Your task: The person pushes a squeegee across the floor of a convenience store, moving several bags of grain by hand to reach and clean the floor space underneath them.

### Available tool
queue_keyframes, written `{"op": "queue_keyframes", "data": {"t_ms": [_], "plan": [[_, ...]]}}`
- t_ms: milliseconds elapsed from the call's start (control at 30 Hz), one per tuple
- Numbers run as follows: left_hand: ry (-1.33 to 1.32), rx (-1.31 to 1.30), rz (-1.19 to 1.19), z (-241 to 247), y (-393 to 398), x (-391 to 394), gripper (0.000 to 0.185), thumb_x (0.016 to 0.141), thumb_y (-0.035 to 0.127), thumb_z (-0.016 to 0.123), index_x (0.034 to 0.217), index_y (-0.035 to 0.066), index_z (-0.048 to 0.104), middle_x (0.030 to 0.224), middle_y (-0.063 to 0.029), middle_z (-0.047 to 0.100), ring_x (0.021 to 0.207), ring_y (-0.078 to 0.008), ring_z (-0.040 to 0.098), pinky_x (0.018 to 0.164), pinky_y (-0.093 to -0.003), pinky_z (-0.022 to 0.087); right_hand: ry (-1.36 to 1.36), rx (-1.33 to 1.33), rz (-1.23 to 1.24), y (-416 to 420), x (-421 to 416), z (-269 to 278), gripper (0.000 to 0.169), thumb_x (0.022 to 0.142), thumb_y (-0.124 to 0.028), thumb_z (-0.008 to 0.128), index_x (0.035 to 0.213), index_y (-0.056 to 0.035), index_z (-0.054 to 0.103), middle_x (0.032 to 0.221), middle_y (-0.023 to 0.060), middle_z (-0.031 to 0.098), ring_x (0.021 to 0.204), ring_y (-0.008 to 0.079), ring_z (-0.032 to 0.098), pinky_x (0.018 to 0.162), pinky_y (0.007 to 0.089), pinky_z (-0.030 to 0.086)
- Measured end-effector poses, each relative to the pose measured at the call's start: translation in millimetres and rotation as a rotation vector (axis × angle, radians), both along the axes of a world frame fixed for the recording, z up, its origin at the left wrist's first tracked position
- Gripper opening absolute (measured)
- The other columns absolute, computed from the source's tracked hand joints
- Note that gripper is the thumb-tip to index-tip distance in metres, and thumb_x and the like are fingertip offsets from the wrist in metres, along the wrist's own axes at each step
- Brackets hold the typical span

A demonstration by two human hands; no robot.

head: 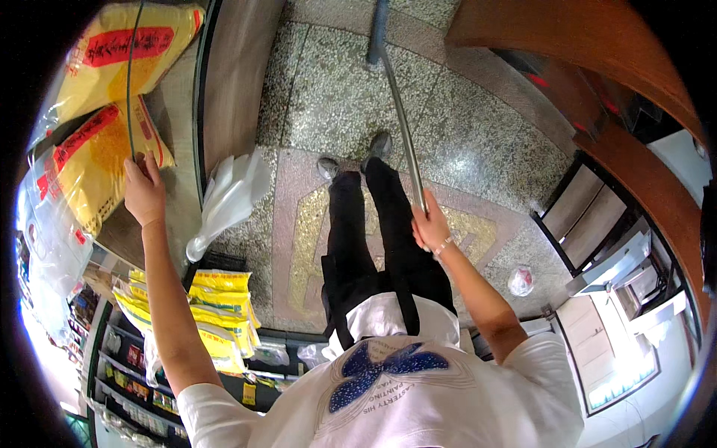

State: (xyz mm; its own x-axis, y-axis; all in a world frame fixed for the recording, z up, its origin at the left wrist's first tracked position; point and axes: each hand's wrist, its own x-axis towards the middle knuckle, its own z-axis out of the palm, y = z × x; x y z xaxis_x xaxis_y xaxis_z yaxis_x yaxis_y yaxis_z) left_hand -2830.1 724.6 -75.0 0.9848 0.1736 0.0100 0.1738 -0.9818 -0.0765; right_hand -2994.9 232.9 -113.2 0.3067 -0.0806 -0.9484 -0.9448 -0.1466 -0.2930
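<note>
My right hand [430, 223] is closed around the metal pole [404, 120] of a long-handled floor tool. Its blurred blue head [377, 36] is on the speckled floor at the top of the view; its exact kind cannot be told. At the left, my left hand [144, 187] is raised beside yellow plastic sacks [92, 162] with red printing, its fingers pinching a thin dark cord or rod [130, 84] that runs upward across them. A bundle of translucent plastic bags [232, 190] hangs at the counter edge, right of my left forearm.
A counter with a dark edge [200, 112] runs along the left. Yellow packets [221, 313] and stocked shelves [134, 375] are at lower left. A brown wooden counter [566, 25] curves along the right. A small tied plastic bag [521, 281] lies on the floor at right.
</note>
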Motion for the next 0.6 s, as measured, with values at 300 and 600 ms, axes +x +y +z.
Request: {"op": "queue_keyframes", "data": {"t_ms": [300,600], "plan": [[0.030,0.024,0.096,0.8,-3.2,0.3,0.031,0.087,0.037,0.048,0.093,0.007,0.048,0.083,-0.0115,0.063,0.073,-0.0328,0.060,0.056,-0.0427,0.046,-0.170,0.079,1.107,-34.1,-34.7,-46.7,0.033,0.084,-0.021,0.047,0.116,-0.0114,0.045,0.085,0.0162,0.059,0.079,0.0353,0.058,0.071,0.0439,0.045],[0.048,0.064,0.075,-2.1,-4.7,8.3,0.030,0.087,0.035,0.050,0.093,0.006,0.048,0.082,-0.0113,0.063,0.071,-0.0320,0.060,0.056,-0.0423,0.046,-0.146,0.053,1.706,53.9,11.8,-179.3,0.036,0.074,-0.014,0.054,0.110,-0.0119,0.054,0.094,0.0158,0.062,0.089,0.0332,0.059,0.076,0.0434,0.048]]}}
